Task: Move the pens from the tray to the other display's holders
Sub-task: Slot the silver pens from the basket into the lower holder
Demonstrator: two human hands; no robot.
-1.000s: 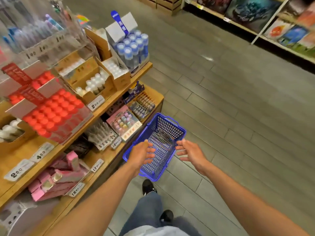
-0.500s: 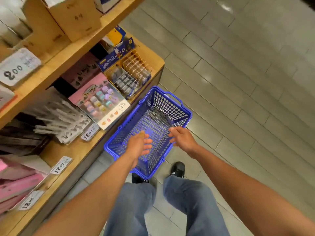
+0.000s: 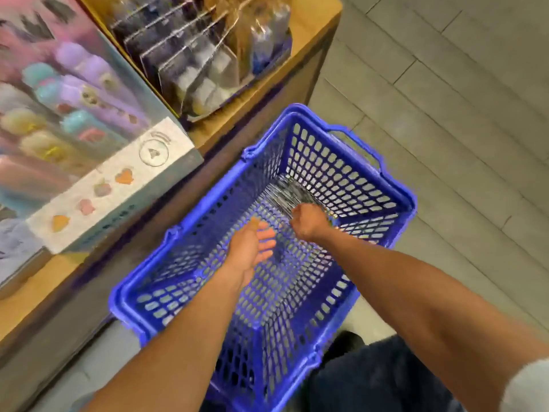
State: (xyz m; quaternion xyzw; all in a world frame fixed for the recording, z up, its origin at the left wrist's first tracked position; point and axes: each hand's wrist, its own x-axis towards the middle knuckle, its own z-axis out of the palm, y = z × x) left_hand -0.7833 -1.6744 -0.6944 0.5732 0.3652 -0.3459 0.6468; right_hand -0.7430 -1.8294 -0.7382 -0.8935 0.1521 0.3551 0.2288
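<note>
A blue plastic basket with holes in its walls (image 3: 341, 179) sits on the grey tiled floor (image 3: 445, 84), right beside a low wooden shelf (image 3: 315, 28). Both of the person's arms reach down into the basket.

The left hand (image 3: 252, 242) hangs over the middle of the basket floor. Its fingers are loose and spread a little, so its grip is wide and it holds nothing.

The right hand (image 3: 307, 221) is deeper in, at the far end. Its fingers curl down onto a bunch of thin dark and silver pens (image 3: 285, 193) that lie in the far corner of the basket. The fingertips are hidden, so it is not clear if the grip has closed on the pens or only touches them.

On the shelf stands a clear plastic display with small slots (image 3: 208, 55), holding dark packs. Next to it lies a pink and white box of pastel bottles (image 3: 98, 162). The picture is blurry. Blue jeans (image 3: 371, 379) show at the bottom.
</note>
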